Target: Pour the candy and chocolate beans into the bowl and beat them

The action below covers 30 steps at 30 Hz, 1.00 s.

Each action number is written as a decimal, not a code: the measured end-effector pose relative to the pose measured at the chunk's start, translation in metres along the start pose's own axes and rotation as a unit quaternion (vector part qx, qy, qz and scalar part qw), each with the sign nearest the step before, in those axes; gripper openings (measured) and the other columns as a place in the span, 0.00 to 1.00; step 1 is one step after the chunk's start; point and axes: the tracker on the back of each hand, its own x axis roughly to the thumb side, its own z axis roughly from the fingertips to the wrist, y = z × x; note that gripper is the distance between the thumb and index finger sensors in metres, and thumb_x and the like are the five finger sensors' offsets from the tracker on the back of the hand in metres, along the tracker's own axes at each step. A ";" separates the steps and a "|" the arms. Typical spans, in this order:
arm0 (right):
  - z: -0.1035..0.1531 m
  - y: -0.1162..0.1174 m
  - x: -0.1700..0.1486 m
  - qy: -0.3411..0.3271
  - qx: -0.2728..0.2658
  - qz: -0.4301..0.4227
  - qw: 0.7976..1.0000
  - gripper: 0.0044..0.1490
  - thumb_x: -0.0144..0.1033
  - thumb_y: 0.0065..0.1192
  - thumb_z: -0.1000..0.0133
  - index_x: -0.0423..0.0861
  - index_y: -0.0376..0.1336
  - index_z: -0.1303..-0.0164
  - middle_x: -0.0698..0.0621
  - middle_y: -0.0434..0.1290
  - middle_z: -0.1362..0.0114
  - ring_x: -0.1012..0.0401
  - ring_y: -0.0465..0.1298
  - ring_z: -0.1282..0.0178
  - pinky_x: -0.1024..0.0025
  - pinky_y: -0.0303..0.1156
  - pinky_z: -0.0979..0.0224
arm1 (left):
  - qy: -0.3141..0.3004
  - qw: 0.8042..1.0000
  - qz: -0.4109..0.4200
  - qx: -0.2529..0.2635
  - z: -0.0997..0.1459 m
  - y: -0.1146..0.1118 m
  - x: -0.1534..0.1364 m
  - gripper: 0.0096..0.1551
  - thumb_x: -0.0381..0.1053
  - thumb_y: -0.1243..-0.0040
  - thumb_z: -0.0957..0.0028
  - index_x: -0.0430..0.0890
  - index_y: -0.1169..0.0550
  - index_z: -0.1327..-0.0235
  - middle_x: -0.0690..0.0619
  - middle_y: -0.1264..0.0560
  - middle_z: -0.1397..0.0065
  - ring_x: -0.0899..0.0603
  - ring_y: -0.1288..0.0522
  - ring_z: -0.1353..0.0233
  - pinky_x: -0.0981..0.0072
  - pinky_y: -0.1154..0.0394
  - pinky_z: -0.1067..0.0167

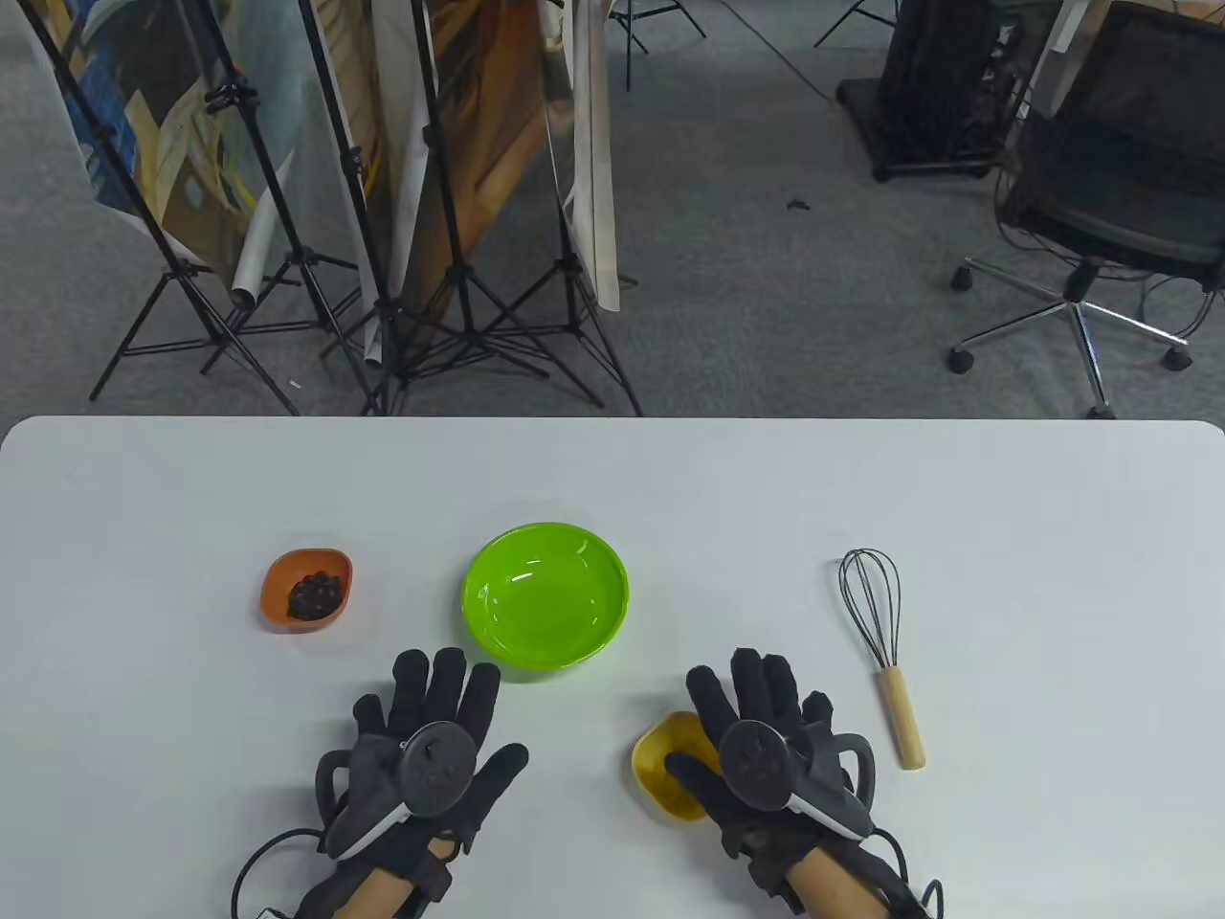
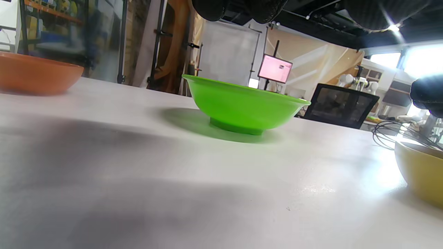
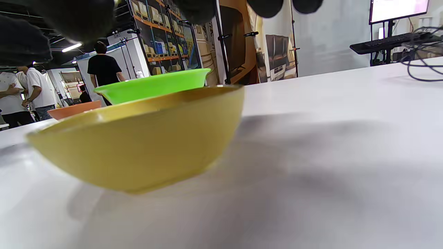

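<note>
An empty green bowl (image 1: 545,598) (image 2: 242,107) stands mid-table. To its left, a small orange dish (image 1: 278,574) holds dark chocolate beans (image 1: 316,593). My left hand (image 1: 474,728) lies flat on the table below the bowl, fingers spread, holding nothing. My right hand (image 1: 713,732) hovers over a small yellow dish (image 1: 660,766) (image 3: 138,145) with fingers extended and the thumb across it; the dish's contents are hidden. A wire whisk (image 1: 885,651) with a wooden handle lies right of that hand.
The white table (image 1: 1053,574) ends at its far edge around mid-frame. Beyond it stand light stands with backdrops (image 1: 431,239) and an office chair (image 1: 1110,220). People stand far off in the right wrist view.
</note>
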 end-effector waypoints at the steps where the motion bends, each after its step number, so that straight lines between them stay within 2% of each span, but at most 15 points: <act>1: 0.000 0.000 0.000 0.000 0.001 0.001 1.000 0.54 0.69 0.51 0.47 0.52 0.43 0.16 0.32 0.40 0.15 0.31 0.43 0.18 0.16 0.46 0.34 | 0.000 1.000 0.001 0.001 0.000 0.000 0.000 0.51 0.75 0.51 0.54 0.56 0.47 0.19 0.44 0.53 0.12 0.25 0.59 0.15 0.15 0.52 0.32; 12: 0.000 -0.001 -0.001 0.002 -0.003 -0.002 1.000 0.54 0.68 0.51 0.47 0.53 0.43 0.16 0.32 0.40 0.15 0.31 0.43 0.17 0.16 0.46 0.34 | 0.001 1.000 0.004 0.003 -0.001 0.001 -0.001 0.51 0.75 0.51 0.55 0.56 0.47 0.19 0.44 0.53 0.12 0.26 0.58 0.15 0.16 0.51 0.31; 19: 0.000 -0.003 0.001 -0.002 -0.007 -0.002 1.000 0.54 0.68 0.51 0.47 0.53 0.43 0.16 0.32 0.40 0.15 0.31 0.43 0.17 0.16 0.46 0.34 | 0.020 1.000 0.002 0.018 -0.005 -0.001 -0.007 0.52 0.75 0.51 0.54 0.54 0.46 0.19 0.44 0.51 0.12 0.26 0.56 0.15 0.21 0.48 0.28; 22: 0.001 -0.002 0.001 -0.003 -0.006 0.000 1.000 0.54 0.68 0.51 0.47 0.53 0.43 0.16 0.32 0.40 0.15 0.31 0.43 0.17 0.16 0.46 0.34 | 0.050 0.998 0.007 0.049 -0.009 0.002 -0.013 0.53 0.74 0.50 0.54 0.51 0.46 0.19 0.43 0.49 0.13 0.26 0.50 0.16 0.30 0.39 0.28; 25: 0.001 -0.003 0.001 -0.003 -0.008 -0.003 1.000 0.54 0.68 0.51 0.47 0.52 0.43 0.16 0.32 0.40 0.15 0.31 0.43 0.17 0.16 0.46 0.34 | 0.086 0.992 0.031 0.091 -0.023 0.008 -0.023 0.53 0.74 0.48 0.55 0.46 0.42 0.22 0.38 0.40 0.17 0.26 0.34 0.22 0.40 0.26 0.34; 30: 0.002 -0.004 0.000 -0.003 -0.012 -0.005 1.000 0.54 0.68 0.51 0.47 0.52 0.43 0.16 0.32 0.40 0.15 0.31 0.43 0.17 0.16 0.46 0.34 | 0.144 0.983 0.090 0.073 -0.053 0.012 -0.035 0.54 0.73 0.45 0.56 0.42 0.39 0.24 0.35 0.29 0.25 0.27 0.17 0.39 0.52 0.13 0.53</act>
